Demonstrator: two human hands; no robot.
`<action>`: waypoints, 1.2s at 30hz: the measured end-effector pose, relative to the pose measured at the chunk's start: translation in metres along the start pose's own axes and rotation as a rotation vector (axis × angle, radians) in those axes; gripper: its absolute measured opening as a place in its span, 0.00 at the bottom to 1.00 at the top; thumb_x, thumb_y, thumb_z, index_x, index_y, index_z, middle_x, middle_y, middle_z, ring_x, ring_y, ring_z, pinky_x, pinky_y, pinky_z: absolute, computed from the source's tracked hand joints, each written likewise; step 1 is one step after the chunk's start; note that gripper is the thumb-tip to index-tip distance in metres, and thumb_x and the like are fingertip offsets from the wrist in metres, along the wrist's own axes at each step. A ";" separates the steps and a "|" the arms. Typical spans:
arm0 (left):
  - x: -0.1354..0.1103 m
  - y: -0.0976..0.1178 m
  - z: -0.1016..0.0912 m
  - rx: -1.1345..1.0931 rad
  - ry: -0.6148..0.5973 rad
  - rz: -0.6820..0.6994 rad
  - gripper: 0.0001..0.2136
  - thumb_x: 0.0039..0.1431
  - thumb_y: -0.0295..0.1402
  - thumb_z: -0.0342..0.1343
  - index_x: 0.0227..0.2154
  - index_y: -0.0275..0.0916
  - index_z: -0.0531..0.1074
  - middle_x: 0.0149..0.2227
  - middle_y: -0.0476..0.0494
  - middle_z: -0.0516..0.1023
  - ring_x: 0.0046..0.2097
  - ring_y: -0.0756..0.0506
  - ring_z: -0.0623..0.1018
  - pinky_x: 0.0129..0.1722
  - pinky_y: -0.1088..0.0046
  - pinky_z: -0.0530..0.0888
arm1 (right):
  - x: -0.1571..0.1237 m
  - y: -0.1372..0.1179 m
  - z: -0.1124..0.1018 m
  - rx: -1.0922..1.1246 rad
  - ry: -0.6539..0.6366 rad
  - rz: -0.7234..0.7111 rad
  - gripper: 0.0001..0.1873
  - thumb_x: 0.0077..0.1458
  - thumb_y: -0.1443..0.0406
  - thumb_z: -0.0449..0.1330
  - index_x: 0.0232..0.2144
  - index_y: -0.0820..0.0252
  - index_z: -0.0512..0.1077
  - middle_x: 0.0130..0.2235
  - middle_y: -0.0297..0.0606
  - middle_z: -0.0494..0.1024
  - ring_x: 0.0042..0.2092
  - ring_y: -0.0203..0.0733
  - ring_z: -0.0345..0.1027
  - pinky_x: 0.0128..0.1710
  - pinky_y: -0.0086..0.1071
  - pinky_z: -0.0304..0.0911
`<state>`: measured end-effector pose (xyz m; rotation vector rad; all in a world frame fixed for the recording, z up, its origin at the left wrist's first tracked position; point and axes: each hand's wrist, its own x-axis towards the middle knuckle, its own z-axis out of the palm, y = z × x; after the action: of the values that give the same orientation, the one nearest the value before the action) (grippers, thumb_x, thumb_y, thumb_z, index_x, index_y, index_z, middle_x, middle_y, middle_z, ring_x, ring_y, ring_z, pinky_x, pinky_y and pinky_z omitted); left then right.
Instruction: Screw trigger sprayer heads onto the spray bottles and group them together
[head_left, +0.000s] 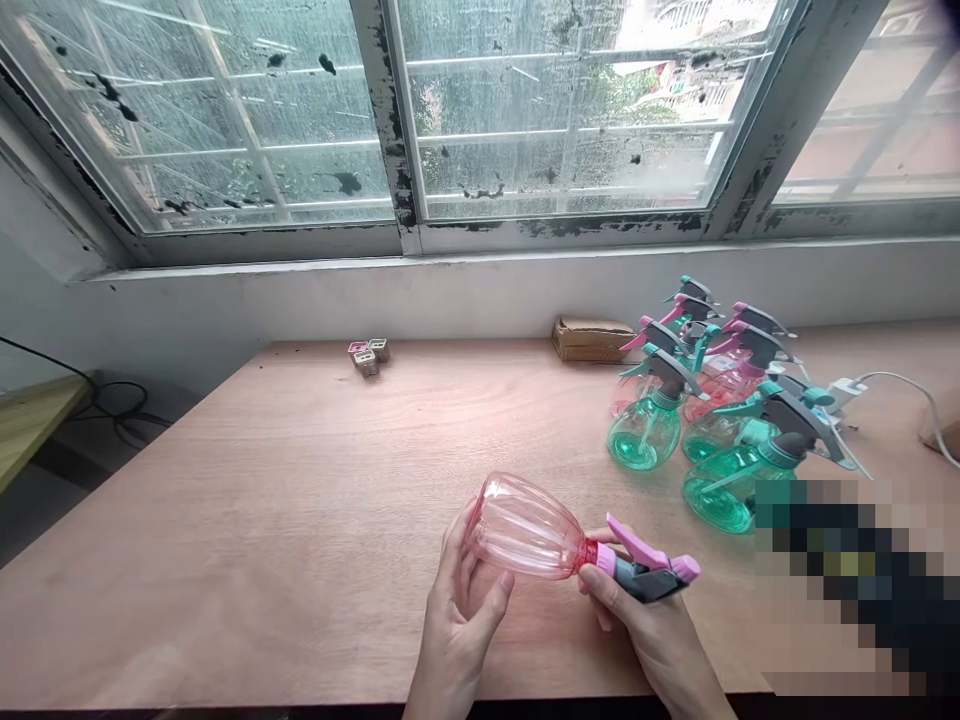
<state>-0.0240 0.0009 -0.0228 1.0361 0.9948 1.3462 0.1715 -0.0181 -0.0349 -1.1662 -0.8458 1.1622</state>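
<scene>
A clear pink spray bottle (525,528) lies on its side in the air above the table's front part, its pink and grey trigger head pointing right. My left hand (465,600) cups the base of the bottle, with the thumb along its lower side. Around the neck, just below the trigger head, my right hand (637,620) is closed, thumb in front and fingers behind. The bottle's body looks see-through, and I cannot make out any liquid in it.
Several green and pink spray bottles (643,440) stand at the right. Behind them are a cardboard box (592,340) and a white plug with a cable (847,390). Small blocks (367,358) sit at the back left. A pixelated patch (862,580) covers the lower right.
</scene>
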 end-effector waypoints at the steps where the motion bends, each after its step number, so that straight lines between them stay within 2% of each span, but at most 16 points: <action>1: 0.000 0.001 0.000 0.000 -0.002 -0.008 0.28 0.62 0.39 0.69 0.64 0.57 0.72 0.69 0.45 0.72 0.72 0.33 0.67 0.72 0.56 0.63 | 0.000 0.000 0.000 0.005 0.004 0.000 0.22 0.53 0.52 0.77 0.44 0.56 0.79 0.26 0.32 0.79 0.22 0.34 0.62 0.25 0.30 0.58; 8: 0.001 0.003 -0.003 0.037 -0.053 -0.019 0.29 0.64 0.39 0.68 0.66 0.55 0.68 0.70 0.44 0.71 0.72 0.34 0.68 0.71 0.56 0.64 | 0.000 0.001 0.000 0.013 -0.005 0.007 0.23 0.53 0.52 0.77 0.45 0.57 0.80 0.26 0.32 0.79 0.22 0.34 0.62 0.24 0.31 0.58; 13: -0.003 0.006 0.000 0.065 -0.055 0.001 0.32 0.64 0.41 0.67 0.69 0.52 0.65 0.71 0.41 0.70 0.72 0.33 0.67 0.72 0.54 0.62 | 0.000 -0.001 -0.001 -0.033 -0.031 0.013 0.20 0.53 0.52 0.77 0.43 0.55 0.81 0.21 0.25 0.69 0.23 0.34 0.59 0.26 0.30 0.58; 23: -0.003 0.008 0.003 0.021 -0.008 0.005 0.33 0.62 0.42 0.67 0.68 0.48 0.66 0.72 0.37 0.69 0.73 0.30 0.66 0.72 0.49 0.61 | -0.001 -0.005 0.004 -0.077 -0.027 -0.017 0.17 0.50 0.53 0.78 0.37 0.55 0.81 0.27 0.28 0.72 0.25 0.36 0.58 0.24 0.30 0.59; 29: -0.005 0.019 0.004 -0.035 -0.002 -0.049 0.29 0.63 0.42 0.67 0.65 0.47 0.70 0.66 0.37 0.76 0.70 0.30 0.70 0.69 0.51 0.67 | -0.002 -0.006 0.005 -0.079 -0.041 -0.021 0.16 0.49 0.54 0.78 0.35 0.55 0.82 0.27 0.28 0.73 0.25 0.36 0.60 0.24 0.30 0.59; 36: -0.005 0.018 0.006 -0.041 -0.001 -0.048 0.28 0.62 0.41 0.68 0.64 0.48 0.71 0.69 0.38 0.74 0.72 0.31 0.67 0.71 0.53 0.65 | -0.002 -0.002 0.001 -0.074 -0.042 0.000 0.20 0.53 0.52 0.76 0.42 0.57 0.81 0.23 0.26 0.69 0.25 0.37 0.59 0.26 0.31 0.60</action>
<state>-0.0232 -0.0050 -0.0045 0.9760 0.9815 1.3214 0.1709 -0.0194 -0.0326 -1.2055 -0.9279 1.1676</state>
